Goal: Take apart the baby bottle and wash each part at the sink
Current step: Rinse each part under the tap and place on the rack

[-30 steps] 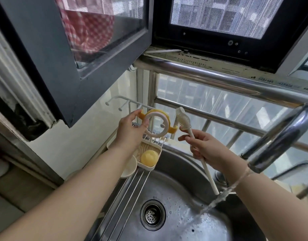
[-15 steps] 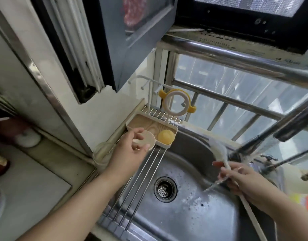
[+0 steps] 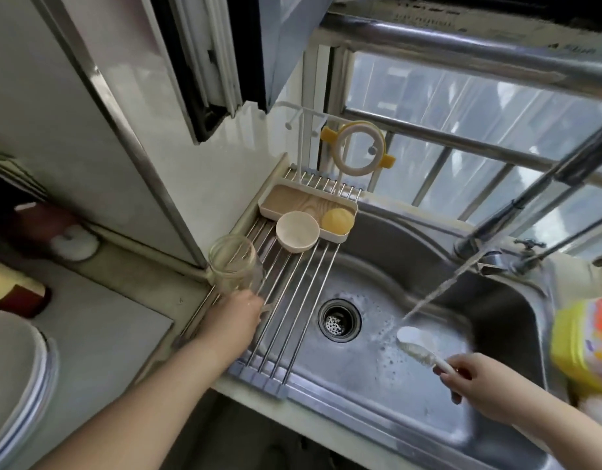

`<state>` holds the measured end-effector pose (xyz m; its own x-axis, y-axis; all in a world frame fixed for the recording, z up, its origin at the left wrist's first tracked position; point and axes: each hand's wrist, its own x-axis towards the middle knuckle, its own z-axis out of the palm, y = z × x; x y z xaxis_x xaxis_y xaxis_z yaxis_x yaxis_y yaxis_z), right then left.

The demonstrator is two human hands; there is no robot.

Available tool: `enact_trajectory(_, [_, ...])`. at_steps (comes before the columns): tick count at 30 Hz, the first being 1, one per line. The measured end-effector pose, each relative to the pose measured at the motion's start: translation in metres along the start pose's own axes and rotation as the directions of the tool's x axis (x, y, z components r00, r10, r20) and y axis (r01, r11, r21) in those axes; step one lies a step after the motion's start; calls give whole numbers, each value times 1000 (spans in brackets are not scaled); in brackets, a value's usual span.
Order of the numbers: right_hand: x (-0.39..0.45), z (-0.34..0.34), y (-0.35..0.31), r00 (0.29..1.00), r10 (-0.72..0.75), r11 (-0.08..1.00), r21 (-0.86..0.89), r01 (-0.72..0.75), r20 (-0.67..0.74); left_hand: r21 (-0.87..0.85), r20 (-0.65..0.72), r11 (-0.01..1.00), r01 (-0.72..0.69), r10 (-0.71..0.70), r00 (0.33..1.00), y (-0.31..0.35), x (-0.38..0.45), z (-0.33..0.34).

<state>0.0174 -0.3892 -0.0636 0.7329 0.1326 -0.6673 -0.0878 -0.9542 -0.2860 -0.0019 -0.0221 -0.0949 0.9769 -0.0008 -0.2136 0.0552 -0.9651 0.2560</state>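
The left hand (image 3: 237, 315) reaches over the roll-up wire rack (image 3: 286, 300) at the sink's left edge and closes its fingers around the base of the clear bottle body (image 3: 232, 264), which lies tilted with its open mouth toward eleven o'clock; the fingertips themselves are hidden behind the hand, so how tightly it grips cannot be told. The right hand (image 3: 479, 385) grasps the white handle of the bottle brush (image 3: 420, 347), whose bristled head points toward ten o'clock and sits under the water stream (image 3: 435, 293) falling from the faucet (image 3: 530, 212) at two o'clock of the basin. The steel sink (image 3: 411, 418) shows foam specks around the drain (image 3: 338, 320), which lies at nine o'clock from the brush head. At twelve o'clock from the bottle body, touching the rack, a cream bottle cap (image 3: 297, 231) rests open side up, just beside a beige tray (image 3: 293, 203) that holds a yellow nipple (image 3: 338, 220) in its right end. Above the tray, at twelve o'clock, the yellow-handled collar ring (image 3: 360, 148) hangs on a white peg stand (image 3: 301, 130) against the window bars. A yellow detergent bottle (image 3: 584, 347) stands blurred at three o'clock of the sink, and a white lid (image 3: 18, 385) sits on the counter at nine o'clock.
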Motion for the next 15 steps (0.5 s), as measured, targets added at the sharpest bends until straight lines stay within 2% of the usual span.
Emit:
enact_trajectory(6, [-13,5,1,999,-20,990,142,26,-47,-70,-78,998,7,-12,997,1,-4,7])
enact_trajectory(11, [-23,6,2,995,12,959,283,17,-100,-325,-167,938,-119,67,984,17,-11,-6])
enact_trajectory(13, [-28,8,2,992,57,927,375,-9,-116,-459,-126,878,-135,86,988,35,-10,-19])
enact_trajectory(15, [-34,9,2,985,91,903,429,-20,-146,-510,-86,847,-149,122,989,56,-5,-26])
